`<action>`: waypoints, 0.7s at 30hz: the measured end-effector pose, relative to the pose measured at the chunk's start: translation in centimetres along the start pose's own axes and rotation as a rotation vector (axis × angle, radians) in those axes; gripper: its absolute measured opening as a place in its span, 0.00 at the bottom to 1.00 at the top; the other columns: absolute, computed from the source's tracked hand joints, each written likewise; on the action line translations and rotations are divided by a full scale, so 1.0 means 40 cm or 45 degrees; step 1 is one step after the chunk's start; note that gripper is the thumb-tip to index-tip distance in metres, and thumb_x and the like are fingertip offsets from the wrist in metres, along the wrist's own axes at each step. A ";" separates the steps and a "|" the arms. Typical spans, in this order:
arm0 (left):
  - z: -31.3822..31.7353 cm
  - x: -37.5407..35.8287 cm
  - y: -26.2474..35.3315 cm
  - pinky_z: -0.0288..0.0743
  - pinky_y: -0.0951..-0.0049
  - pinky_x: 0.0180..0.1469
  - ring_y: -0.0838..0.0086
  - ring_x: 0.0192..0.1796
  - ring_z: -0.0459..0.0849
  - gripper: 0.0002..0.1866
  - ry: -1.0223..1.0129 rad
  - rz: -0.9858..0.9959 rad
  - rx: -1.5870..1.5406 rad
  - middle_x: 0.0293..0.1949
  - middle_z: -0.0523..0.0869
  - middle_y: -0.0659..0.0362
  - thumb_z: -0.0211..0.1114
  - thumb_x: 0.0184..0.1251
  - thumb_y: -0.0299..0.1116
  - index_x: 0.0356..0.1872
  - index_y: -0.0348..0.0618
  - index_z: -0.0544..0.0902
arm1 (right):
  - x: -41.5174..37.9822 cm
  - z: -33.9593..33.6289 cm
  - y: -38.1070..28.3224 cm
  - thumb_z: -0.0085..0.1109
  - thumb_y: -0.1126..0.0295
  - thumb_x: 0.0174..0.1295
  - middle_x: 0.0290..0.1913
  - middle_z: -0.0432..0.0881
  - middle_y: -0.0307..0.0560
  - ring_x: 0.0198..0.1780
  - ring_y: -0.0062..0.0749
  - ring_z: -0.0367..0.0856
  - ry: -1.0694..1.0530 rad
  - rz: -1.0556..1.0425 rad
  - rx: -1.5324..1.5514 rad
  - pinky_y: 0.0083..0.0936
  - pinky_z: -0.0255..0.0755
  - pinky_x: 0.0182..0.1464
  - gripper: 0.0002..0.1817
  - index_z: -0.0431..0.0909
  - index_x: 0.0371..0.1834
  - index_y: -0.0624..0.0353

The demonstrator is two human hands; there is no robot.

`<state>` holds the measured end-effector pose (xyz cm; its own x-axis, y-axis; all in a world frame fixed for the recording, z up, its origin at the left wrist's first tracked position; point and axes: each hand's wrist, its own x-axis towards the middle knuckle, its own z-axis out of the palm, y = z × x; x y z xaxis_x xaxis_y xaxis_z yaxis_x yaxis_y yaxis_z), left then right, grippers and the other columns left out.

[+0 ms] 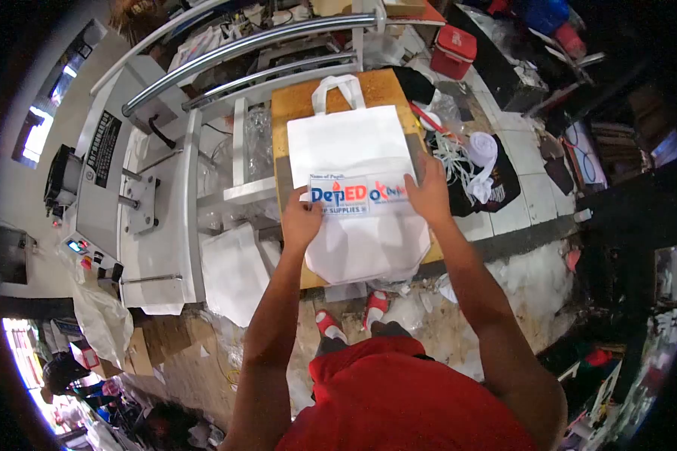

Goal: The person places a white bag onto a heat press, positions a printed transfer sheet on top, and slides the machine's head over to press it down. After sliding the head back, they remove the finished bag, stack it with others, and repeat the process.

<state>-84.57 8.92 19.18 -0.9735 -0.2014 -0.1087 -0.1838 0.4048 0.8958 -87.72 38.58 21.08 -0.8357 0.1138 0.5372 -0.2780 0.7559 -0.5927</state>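
A white tote bag (346,140) lies flat on a wooden board (393,89), its handles (338,92) pointing away from me. Across the bag's middle is a printed transfer sheet (346,197) with blue and red lettering that reads "DepED" and, lower down, "SUPPLIES". My left hand (302,219) pinches the sheet's left edge, thumb over the print. At the opposite edge, my right hand (430,189) has its fingers closed on the sheet beside the bag's right side. Both hands stay low over the bag.
A heat press machine (139,203) with chrome bars stands to the left. More white bags (237,272) hang below its edge. On the right are a roll of white strap (483,150), a black cloth (496,194) and a red cooler box (453,52).
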 end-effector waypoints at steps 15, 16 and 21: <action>0.047 -0.040 -0.030 0.69 0.53 0.62 0.50 0.55 0.77 0.17 0.419 0.692 0.733 0.50 0.81 0.47 0.65 0.61 0.29 0.52 0.41 0.81 | -0.089 0.048 0.015 0.65 0.66 0.60 0.60 0.75 0.48 0.65 0.48 0.70 -0.314 -0.230 -0.136 0.49 0.66 0.63 0.18 0.81 0.54 0.55; 0.048 -0.045 -0.032 0.70 0.53 0.61 0.51 0.55 0.77 0.16 0.454 0.716 0.744 0.52 0.81 0.49 0.65 0.60 0.29 0.51 0.42 0.82 | -0.090 0.051 0.018 0.65 0.65 0.60 0.61 0.75 0.48 0.65 0.48 0.70 -0.309 -0.227 -0.135 0.49 0.66 0.63 0.18 0.81 0.54 0.55; 0.051 -0.038 -0.045 0.70 0.53 0.59 0.53 0.55 0.78 0.16 0.501 0.745 0.678 0.51 0.82 0.52 0.67 0.58 0.29 0.48 0.43 0.82 | -0.095 0.065 0.028 0.64 0.64 0.61 0.63 0.75 0.47 0.67 0.47 0.69 -0.308 -0.201 -0.123 0.49 0.65 0.64 0.18 0.81 0.54 0.55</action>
<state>-83.02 10.31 16.87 -0.8319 -0.0842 0.5485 0.1948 0.8812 0.4307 -86.11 37.32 16.81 -0.8776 -0.1583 0.4526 -0.3769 0.8112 -0.4471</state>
